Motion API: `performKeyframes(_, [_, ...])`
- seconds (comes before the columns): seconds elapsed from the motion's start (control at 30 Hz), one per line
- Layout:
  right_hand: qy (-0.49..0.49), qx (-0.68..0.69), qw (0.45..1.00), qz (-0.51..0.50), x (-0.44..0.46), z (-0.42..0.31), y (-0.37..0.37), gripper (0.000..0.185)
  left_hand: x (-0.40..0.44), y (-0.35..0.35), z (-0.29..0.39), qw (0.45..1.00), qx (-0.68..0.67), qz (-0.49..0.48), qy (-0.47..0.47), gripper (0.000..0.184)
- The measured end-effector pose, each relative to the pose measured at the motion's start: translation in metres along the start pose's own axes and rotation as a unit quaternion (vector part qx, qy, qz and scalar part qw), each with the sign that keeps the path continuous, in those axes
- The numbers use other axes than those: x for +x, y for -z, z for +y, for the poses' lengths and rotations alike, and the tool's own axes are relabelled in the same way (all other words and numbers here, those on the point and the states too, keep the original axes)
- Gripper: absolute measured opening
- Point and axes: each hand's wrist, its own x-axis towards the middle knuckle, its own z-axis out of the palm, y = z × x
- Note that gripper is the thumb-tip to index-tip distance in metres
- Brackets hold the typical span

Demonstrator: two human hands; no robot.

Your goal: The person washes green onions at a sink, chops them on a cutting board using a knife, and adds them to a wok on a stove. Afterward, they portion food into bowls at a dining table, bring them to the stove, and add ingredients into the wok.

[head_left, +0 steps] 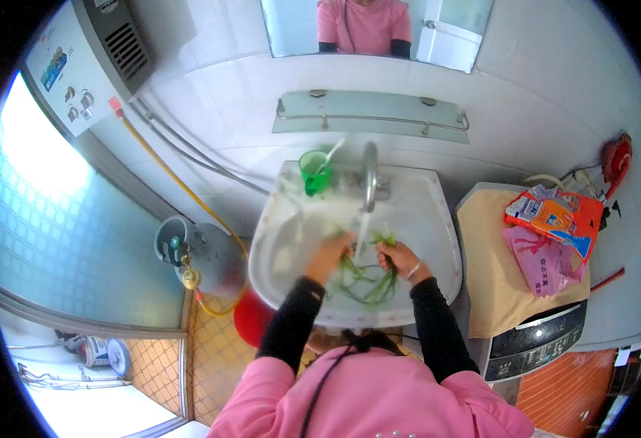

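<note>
Over the white sink (262,255), my right hand (399,261) is closed around a bunch of green onions (382,288), long thin green stalks that loop down into the basin. Their tips poke out above the fist. My left hand (331,255) is smeared by motion, with green stalks showing above and below its fingers; it appears closed on part of the same greens. A stream of water runs from the metal faucet (370,175) between my two hands. Black sleeves cover both forearms, and a bracelet circles the right wrist.
A green cup (314,173) with a toothbrush stands on the sink's back left corner. On the right, a cloth-covered washing machine (485,270) bears an orange packet (558,219) and a pink bag (539,263). A gas cylinder (214,255) and red bucket (253,319) are left. Above hangs a glass shelf (371,117).
</note>
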Motion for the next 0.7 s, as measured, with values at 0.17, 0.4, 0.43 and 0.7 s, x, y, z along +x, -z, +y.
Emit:
performKeyframes(0.17, [-0.04, -0.046, 0.998, -0.032, -0.011, -0.008, -0.028, 0.02, -0.023, -0.043, 0.028, 0.997, -0.063, -0.03, 0.039, 0.016])
performKeyframes(0.4, [-0.029, -0.039, 0.998, -0.043, -0.01, -0.01, -0.022, 0.021, 0.014, -0.004, -0.008, 0.99, 0.097, 0.09, -0.048, 0.022])
performKeyframes(0.43, [-0.032, -0.017, 0.998, -0.052, -0.013, -0.012, -0.022, 0.021, 0.018, 0.007, -0.011, 0.988, 0.092, 0.093, -0.084, 0.023])
performKeyframes(0.7, [-0.052, 0.026, 0.996, -0.07, -0.014, -0.006, -0.016, 0.022, -0.016, -0.008, 0.036, 0.997, -0.028, -0.015, 0.07, 0.021])
